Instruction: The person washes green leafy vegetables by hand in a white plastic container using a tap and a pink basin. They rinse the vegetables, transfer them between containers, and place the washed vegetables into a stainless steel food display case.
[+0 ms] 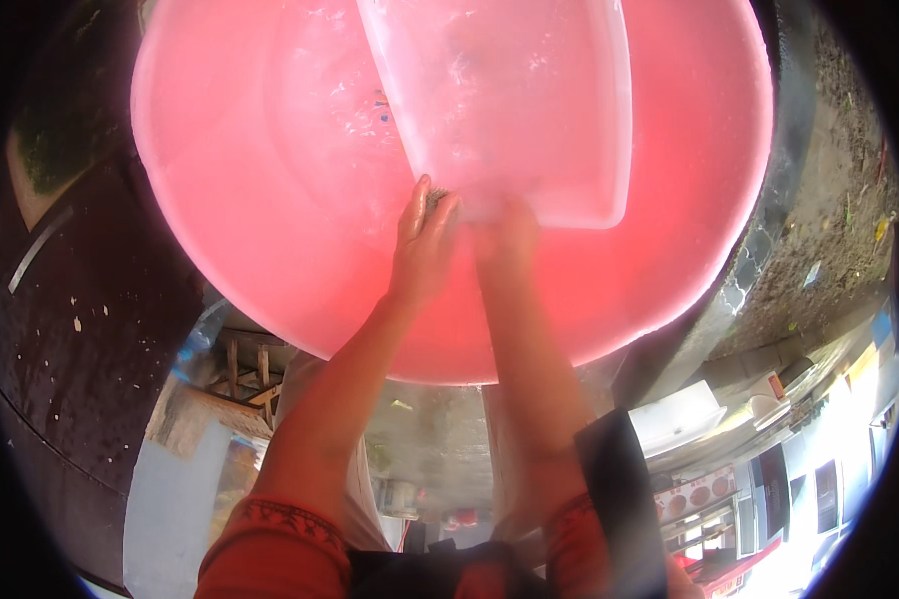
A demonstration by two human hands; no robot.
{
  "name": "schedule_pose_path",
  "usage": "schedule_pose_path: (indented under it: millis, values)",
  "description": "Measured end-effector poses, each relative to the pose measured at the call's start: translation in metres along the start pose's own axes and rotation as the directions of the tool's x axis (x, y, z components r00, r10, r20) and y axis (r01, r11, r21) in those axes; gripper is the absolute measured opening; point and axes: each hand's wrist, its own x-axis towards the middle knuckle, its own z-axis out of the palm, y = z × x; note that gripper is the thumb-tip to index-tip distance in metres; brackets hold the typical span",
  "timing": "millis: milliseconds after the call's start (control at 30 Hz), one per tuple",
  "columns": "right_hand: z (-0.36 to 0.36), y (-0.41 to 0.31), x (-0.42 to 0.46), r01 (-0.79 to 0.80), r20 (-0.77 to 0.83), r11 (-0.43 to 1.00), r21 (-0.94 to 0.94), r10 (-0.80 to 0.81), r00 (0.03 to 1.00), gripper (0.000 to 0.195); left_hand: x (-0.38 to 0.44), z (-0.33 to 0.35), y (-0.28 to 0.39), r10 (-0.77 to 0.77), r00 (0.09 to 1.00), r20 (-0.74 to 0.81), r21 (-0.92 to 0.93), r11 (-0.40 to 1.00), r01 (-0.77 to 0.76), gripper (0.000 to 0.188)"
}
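Note:
A big round pink plastic tub (pixel 217 284) lies before me, with water in it. Inside stands a pale translucent plastic bin or tray (pixel 524 135), its rounded corner towards me. My left hand (pixel 428 239) is at the near left corner of the bin, its fingers around a metal scouring pad (pixel 436 198). At the bin's near edge is my right hand (pixel 508 232), blurred; whether it holds anything cannot be made out. Small dark and orange bits (pixel 382 107) show in the water left of the bin.
A dark wet surface (pixel 98 352) lies left of the tub. Wooden stool-like legs (pixel 247 371) stand below its left rim. Muddy ground (pixel 816 232) spreads to the right, with a white container (pixel 678 419) nearer me. A bucket (pixel 399 498) shows beyond my legs.

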Motion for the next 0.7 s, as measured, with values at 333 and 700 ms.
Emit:
schedule_pose_path:
  millis: [333, 700]
  values:
    - [0.043, 0.031, -0.015, -0.196, 0.042, 0.945, 0.263, 0.192, 0.981, 0.043, 0.026, -0.028, -0.004, -0.262, 0.887, -0.38, -0.17, 0.962, 0.211, 0.059]
    - [0.008, -0.109, 0.033, 0.111, 0.084, 0.458, -0.882, -0.08, 0.993, 0.051, 0.027, -0.012, -0.028, -0.056, 0.908, -0.415, 0.079, 0.992, 0.098, 0.054]
